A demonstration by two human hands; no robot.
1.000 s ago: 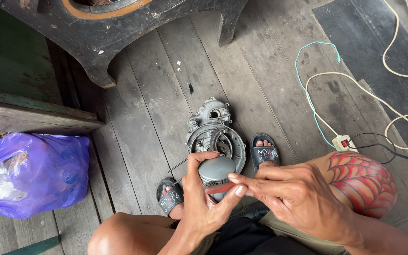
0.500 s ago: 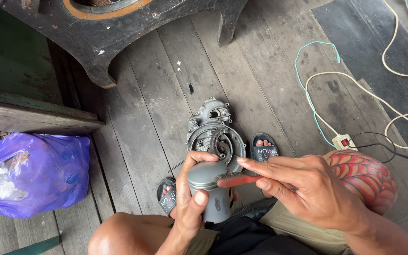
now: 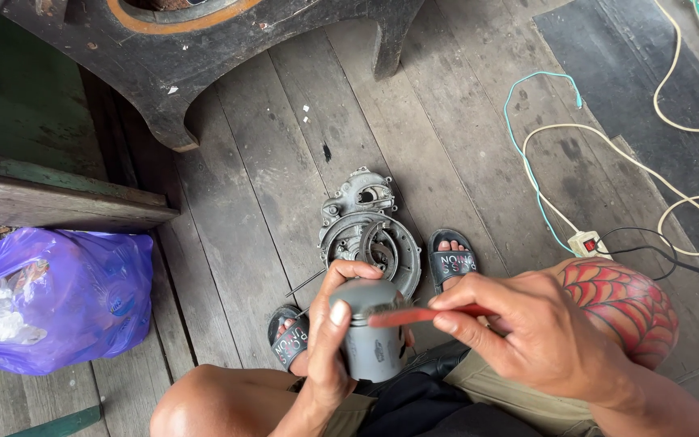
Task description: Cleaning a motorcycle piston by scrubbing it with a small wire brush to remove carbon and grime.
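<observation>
My left hand (image 3: 335, 340) grips a grey metal cylinder, a piston-like part (image 3: 370, 336), upright in front of my lap. My right hand (image 3: 527, 332) holds a red-handled brush (image 3: 414, 316), whose bristle end lies across the cylinder's flat top. Just beyond the hands, a grey round engine cover (image 3: 366, 231) lies on the wooden plank floor (image 3: 260, 178). My two feet in black sandals (image 3: 452, 260) sit on either side of it.
A purple plastic bag (image 3: 58, 295) lies at the left. A dark wooden piece of furniture (image 3: 204, 48) stands at the top. Cream and teal cables (image 3: 544, 162) run to a white plug socket (image 3: 588, 243) at the right, by a dark mat (image 3: 633, 73).
The cylinder has been turned upright in my left hand and lifted slightly. My right hand has shifted right, and the red brush now rests across the cylinder's top.
</observation>
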